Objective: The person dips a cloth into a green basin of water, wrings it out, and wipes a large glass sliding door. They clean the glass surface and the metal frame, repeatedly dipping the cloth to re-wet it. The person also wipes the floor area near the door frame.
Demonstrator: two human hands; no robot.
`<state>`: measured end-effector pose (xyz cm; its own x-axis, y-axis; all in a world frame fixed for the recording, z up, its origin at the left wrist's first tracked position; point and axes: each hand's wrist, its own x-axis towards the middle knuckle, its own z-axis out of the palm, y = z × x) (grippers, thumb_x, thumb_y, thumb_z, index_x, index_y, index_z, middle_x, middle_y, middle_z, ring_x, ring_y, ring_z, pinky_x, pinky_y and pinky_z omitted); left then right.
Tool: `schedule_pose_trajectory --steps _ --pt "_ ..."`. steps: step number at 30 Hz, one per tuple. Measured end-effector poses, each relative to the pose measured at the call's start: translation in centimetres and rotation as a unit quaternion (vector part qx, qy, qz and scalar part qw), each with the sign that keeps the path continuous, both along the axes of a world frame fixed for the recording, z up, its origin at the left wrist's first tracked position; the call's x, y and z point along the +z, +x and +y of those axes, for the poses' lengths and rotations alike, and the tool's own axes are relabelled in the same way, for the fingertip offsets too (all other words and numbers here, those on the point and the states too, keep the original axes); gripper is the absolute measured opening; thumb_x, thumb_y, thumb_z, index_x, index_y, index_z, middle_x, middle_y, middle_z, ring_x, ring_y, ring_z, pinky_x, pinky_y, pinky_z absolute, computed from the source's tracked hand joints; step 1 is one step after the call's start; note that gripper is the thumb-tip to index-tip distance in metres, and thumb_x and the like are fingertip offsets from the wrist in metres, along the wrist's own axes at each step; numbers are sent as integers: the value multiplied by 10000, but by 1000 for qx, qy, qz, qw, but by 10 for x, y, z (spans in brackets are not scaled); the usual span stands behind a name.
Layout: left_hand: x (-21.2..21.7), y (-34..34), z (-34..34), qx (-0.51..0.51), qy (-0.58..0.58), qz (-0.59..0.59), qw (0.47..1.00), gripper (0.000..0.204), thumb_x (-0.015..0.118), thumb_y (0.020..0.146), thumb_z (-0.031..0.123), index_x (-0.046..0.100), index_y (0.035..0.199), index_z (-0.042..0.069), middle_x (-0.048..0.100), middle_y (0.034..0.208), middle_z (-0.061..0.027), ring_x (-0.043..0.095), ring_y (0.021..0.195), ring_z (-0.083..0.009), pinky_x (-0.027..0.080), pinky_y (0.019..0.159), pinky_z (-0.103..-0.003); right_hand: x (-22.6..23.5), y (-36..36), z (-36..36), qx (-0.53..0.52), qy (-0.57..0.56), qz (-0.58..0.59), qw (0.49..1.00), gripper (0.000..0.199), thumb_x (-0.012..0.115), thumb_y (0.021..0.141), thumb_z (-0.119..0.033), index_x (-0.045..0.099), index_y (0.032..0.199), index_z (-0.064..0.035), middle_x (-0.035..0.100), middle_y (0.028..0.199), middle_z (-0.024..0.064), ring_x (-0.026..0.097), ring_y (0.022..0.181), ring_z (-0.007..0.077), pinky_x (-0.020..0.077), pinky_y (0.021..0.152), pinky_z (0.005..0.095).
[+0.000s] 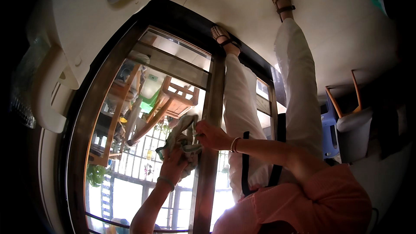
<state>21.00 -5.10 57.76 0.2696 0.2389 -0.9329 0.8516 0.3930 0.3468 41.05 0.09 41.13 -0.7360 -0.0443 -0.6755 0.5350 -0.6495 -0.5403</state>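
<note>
In front of the glass door pane (143,182), both my hands are on a bunched grey-and-white cloth (185,130). My left hand (174,164), with a dark bangle at its wrist, grips the cloth from below. My right hand (212,135), wearing a pale bangle, has its fingers closed on the cloth's right edge, beside the brown door frame (207,177). Folds of the cloth hide some of the fingertips. Whether the cloth touches the glass I cannot tell.
Through the glass show a wooden chair (177,99), leafy plants (96,174) and a barred window. A white plastic piece of furniture (73,21) stands close at the left. At the right are a blue plastic stool (330,136) and a chair with orange-brown legs (356,89). My sandalled feet are on the pale floor (242,4).
</note>
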Motion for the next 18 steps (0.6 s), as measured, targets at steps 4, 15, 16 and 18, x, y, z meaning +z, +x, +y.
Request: schedule_pose_trajectory --steps 4,15,16,18 --pt "-17 20 3 -51 12 15 999 281 605 837 211 628 1090 89 506 1303 -196 346 1381 -362 153 1134 -669 4 -5 -3 -1 299 95 949 281 608 903 -341 672 1113 -164 647 1117 36 536 1150 248 388 968 481" --pt "-68 27 6 -10 -74 37 997 497 530 904 275 507 1337 32 462 1436 -160 272 1445 -311 129 1164 -616 -43 -10 -6 77 46 56 994 379 596 895 -295 601 1242 -141 610 1184 62 519 1176 274 365 1016 475" --pt "-77 25 5 4 -78 38 996 516 527 907 274 491 1363 37 463 1441 -142 265 1449 -301 128 1166 -612 -46 -9 -5 11 50 45 998 400 605 885 -285 586 1258 -142 601 1197 63 520 1171 278 366 1015 469" --pt "-89 22 6 -3 -85 27 996 537 523 909 274 474 1392 44 453 1459 -109 253 1456 -290 124 1169 -605 -52 -8 -5 -22 85 56 995 429 620 871 -271 565 1281 -155 584 1221 56 524 1158 271 371 1010 460"
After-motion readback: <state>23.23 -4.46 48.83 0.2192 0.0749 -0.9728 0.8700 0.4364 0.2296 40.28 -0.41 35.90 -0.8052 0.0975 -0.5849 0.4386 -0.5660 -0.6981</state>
